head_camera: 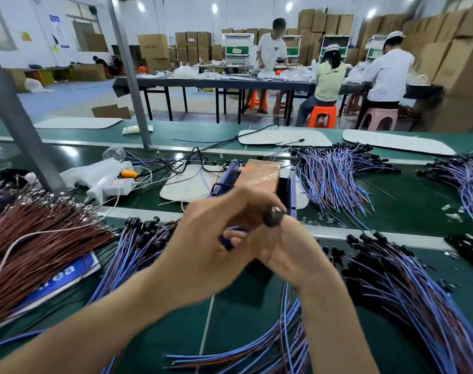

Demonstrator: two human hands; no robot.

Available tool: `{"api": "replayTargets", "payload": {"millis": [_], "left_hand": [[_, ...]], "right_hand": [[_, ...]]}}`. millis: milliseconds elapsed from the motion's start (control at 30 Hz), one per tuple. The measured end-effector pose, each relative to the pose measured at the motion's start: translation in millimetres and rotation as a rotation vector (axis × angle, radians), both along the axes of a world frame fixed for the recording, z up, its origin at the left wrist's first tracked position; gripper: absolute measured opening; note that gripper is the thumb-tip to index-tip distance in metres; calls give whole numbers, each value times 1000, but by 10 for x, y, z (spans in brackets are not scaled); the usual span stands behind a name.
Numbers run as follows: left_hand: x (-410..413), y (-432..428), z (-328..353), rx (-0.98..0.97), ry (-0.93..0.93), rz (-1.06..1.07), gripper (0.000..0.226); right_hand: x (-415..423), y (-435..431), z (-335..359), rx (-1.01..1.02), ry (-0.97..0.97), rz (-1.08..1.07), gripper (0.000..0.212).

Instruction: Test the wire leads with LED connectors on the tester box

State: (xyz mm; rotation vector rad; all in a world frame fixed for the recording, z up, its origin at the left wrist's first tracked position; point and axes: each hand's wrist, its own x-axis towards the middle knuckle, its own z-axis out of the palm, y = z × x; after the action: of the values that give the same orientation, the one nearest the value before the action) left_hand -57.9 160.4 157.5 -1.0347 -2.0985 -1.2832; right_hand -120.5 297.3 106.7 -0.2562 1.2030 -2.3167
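Both grips are meeting in front of me, right over the green table (243, 314). My left grip (211, 236) comes in from the lower left with its fingers curled round a blue wire lead (228, 240), and the blue shows between those fingers. My right grip (290, 251) sits just beside it, touching it, and pinches the dark round connector (274, 215) at the top of that lead. It's all a bit blurred, so I can't tell exactly which fingertips do the pinching.

Just beyond my knuckles is the tester box (259, 175), with a copper-coloured top under clear tape and purple sides. The connector is held near its front edge, and I can't tell whether it touches the box.

There are leads everywhere. One blue-and-purple bundle (138, 247) fans out left of my hands, with its black connectors pointing away from me. A bigger heap (397, 282) spreads to the right, and another pile (335, 174) lies past the box on the far right. More leads (257, 357) trail under my right forearm.

Far left there's a thick sheaf of brown wires (41, 238) lying over a blue sign (62, 273). Behind that, a white power strip (108, 186) lies on the table to the left of the box.
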Motion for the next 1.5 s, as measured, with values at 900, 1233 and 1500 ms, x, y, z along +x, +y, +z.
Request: {"api": "replayTargets", "payload": {"millis": [900, 1233, 1500], "left_hand": [[-437, -145, -120, -563, -639, -25, 20], [-629, -630, 98, -728, -677, 15, 9], [-743, -403, 52, -539, -568, 23, 11]], "right_hand": [[-71, 1117, -99, 732, 154, -739, 29], [-272, 1203, -525, 1307, 39, -712, 35], [-118, 887, -76, 1320, 188, -948, 55]]}}
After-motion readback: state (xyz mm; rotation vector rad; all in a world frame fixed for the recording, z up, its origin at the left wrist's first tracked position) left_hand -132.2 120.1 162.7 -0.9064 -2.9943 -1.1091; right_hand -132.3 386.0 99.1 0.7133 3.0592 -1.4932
